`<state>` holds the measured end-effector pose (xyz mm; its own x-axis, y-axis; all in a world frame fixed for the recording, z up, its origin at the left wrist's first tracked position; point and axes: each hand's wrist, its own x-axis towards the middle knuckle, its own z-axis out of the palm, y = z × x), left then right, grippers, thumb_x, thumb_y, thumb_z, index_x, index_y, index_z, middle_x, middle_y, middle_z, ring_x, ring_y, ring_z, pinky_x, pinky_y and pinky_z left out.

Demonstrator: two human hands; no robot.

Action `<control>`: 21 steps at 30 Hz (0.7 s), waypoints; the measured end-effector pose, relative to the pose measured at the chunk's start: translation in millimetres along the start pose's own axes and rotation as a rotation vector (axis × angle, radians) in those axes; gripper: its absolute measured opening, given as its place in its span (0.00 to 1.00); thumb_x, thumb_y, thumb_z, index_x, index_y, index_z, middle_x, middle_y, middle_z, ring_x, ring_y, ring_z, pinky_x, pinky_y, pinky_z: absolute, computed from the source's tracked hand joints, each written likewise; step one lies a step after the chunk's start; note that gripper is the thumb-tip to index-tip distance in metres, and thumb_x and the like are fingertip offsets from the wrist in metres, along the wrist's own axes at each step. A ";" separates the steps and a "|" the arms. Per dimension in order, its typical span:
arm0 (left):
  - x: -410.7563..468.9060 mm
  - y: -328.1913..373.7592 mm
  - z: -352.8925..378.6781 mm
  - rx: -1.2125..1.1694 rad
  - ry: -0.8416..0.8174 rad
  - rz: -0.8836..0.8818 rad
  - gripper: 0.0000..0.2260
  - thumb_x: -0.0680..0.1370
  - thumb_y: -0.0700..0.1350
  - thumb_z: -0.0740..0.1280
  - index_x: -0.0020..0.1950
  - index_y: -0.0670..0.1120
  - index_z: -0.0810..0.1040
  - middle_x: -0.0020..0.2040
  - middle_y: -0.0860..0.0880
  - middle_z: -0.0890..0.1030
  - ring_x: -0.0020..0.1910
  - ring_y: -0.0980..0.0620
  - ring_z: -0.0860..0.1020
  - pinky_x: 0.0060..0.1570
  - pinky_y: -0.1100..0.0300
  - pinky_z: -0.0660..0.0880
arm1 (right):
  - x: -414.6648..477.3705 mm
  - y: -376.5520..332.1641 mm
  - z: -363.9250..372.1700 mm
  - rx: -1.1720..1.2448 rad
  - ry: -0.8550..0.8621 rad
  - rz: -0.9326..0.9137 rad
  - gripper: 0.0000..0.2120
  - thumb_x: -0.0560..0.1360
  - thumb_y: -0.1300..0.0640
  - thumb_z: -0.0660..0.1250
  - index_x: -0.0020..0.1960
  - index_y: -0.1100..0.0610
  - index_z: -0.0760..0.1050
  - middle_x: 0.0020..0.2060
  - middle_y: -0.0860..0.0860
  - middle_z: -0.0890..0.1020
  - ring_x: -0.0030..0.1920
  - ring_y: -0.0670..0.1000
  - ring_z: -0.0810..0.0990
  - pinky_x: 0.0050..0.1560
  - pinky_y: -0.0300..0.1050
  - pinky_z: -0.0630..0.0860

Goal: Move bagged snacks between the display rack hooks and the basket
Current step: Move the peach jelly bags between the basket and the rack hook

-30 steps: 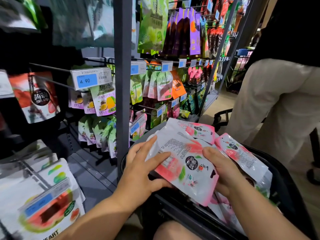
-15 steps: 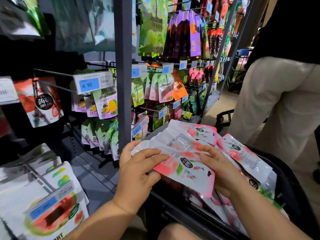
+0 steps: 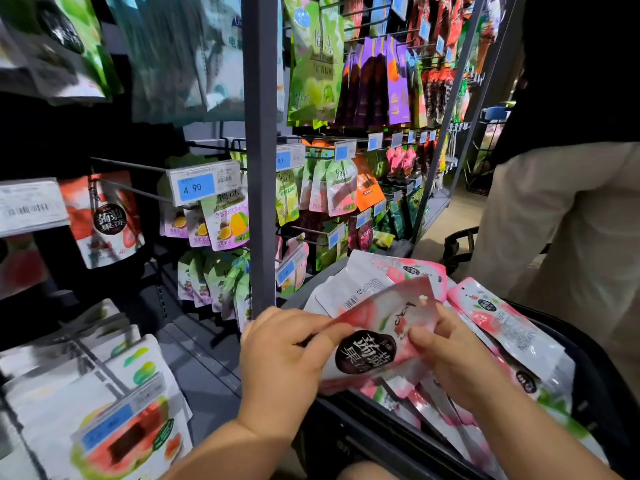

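Left hand (image 3: pixel 284 362) and right hand (image 3: pixel 450 358) pinch one glossy pink-and-white snack bag (image 3: pixel 374 344) over the heaped black plastic basket (image 3: pixel 363 438); most hanging seemingly remains.

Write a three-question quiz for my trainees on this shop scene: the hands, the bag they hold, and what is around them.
1. True or false: the left hand and the right hand both grip one bag.
2. That bag is held above: A) the basket B) the floor C) a chair.
3. Fill in: the blue price tag reads ___.
Key: 1 true; 2 A; 3 4.90.
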<state>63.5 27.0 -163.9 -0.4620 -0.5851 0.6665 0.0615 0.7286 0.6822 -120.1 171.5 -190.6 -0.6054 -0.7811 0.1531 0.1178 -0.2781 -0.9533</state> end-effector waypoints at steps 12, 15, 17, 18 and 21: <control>-4.1 19.8 5.4 -0.268 -0.566 -0.606 0.10 0.68 0.47 0.79 0.46 0.52 0.82 0.37 0.54 0.85 0.28 0.62 0.78 0.29 0.72 0.70 | -9.5 -6.3 22.3 0.007 0.127 0.056 0.10 0.63 0.68 0.74 0.28 0.57 0.79 0.28 0.54 0.78 0.28 0.50 0.78 0.31 0.41 0.78; -9.7 23.8 13.3 -0.436 -0.690 -0.647 0.20 0.66 0.37 0.80 0.53 0.53 0.81 0.40 0.53 0.86 0.29 0.64 0.77 0.28 0.67 0.72 | -10.0 -9.7 20.4 -0.098 0.124 0.015 0.09 0.69 0.65 0.73 0.31 0.58 0.78 0.29 0.51 0.79 0.30 0.48 0.78 0.33 0.40 0.76; -12.1 15.6 18.2 -0.426 -0.605 -0.688 0.21 0.61 0.38 0.82 0.51 0.50 0.82 0.38 0.49 0.85 0.28 0.61 0.77 0.27 0.66 0.73 | -7.3 -14.2 10.9 -0.281 0.146 0.032 0.06 0.70 0.55 0.75 0.37 0.55 0.80 0.33 0.52 0.81 0.34 0.50 0.79 0.39 0.43 0.76; -13.0 10.2 19.7 -0.415 -0.564 -0.701 0.22 0.61 0.39 0.83 0.51 0.50 0.82 0.38 0.48 0.85 0.28 0.60 0.77 0.27 0.66 0.73 | -4.0 -15.4 0.2 -0.366 0.172 0.026 0.06 0.72 0.52 0.74 0.40 0.54 0.81 0.35 0.51 0.83 0.36 0.51 0.79 0.39 0.45 0.75; -13.4 -0.3 19.3 -0.397 -0.497 -0.731 0.22 0.61 0.41 0.83 0.52 0.50 0.82 0.40 0.46 0.86 0.31 0.56 0.77 0.31 0.61 0.75 | 2.8 -28.9 -37.3 -0.594 0.420 -0.044 0.03 0.77 0.53 0.70 0.46 0.51 0.81 0.41 0.47 0.85 0.42 0.48 0.82 0.43 0.43 0.77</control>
<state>52.6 41.5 -178.9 -0.8204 -0.5623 -0.1039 -0.1377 0.0179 0.9903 -154.6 198.3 -172.3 -0.8646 -0.4628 0.1957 -0.2891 0.1394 -0.9471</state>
